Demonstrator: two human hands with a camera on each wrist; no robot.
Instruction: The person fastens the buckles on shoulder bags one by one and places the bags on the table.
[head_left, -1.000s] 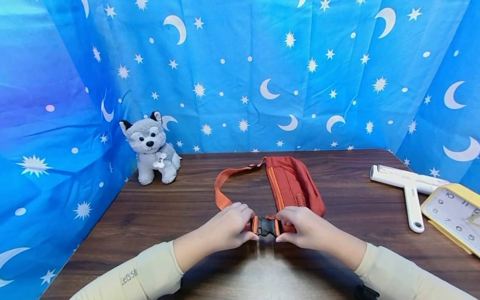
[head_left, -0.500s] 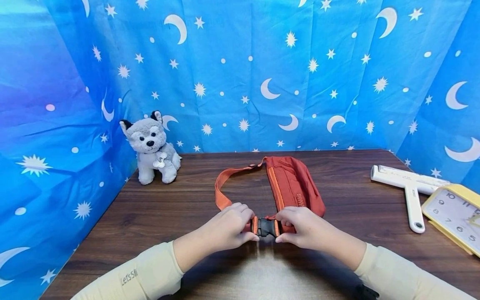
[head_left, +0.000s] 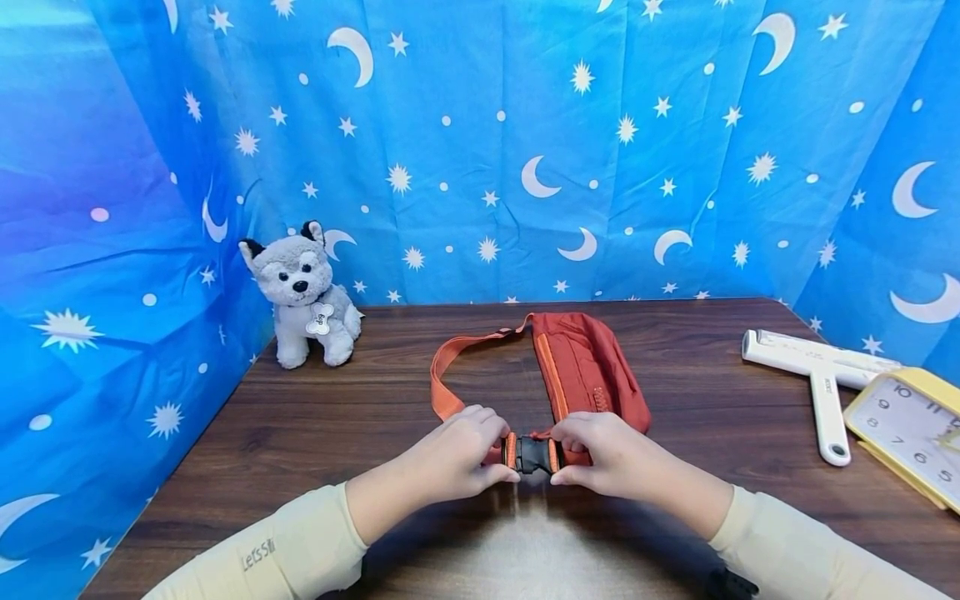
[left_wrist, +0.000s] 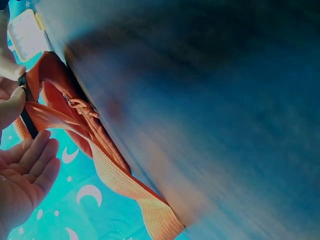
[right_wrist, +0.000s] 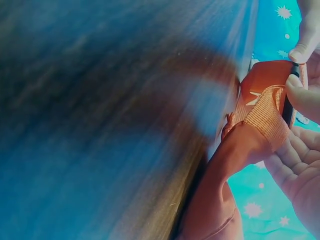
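Observation:
A rust-red waist bag [head_left: 588, 367] with an orange zip lies on the table. Its orange strap [head_left: 444, 379] loops out to the left and round to a black side-release buckle [head_left: 534, 455], whose two halves are joined. My left hand [head_left: 465, 450] pinches the buckle's left end, where the strap threads through, between thumb and fingers. On the opposite end, my right hand [head_left: 611, 454] pinches the buckle beside the bag. Both wrist views show thumbs at the buckle and the strap [left_wrist: 112, 172] hanging from it; part of the buckle is covered by fingers.
A grey plush husky [head_left: 303, 296] sits at the table's back left. On the right lie a white T-shaped tool with a long handle [head_left: 828, 417] and a yellow-framed clock [head_left: 911, 433]. Blue star-and-moon cloth [head_left: 480, 167] hangs behind the brown wooden table [head_left: 322, 425].

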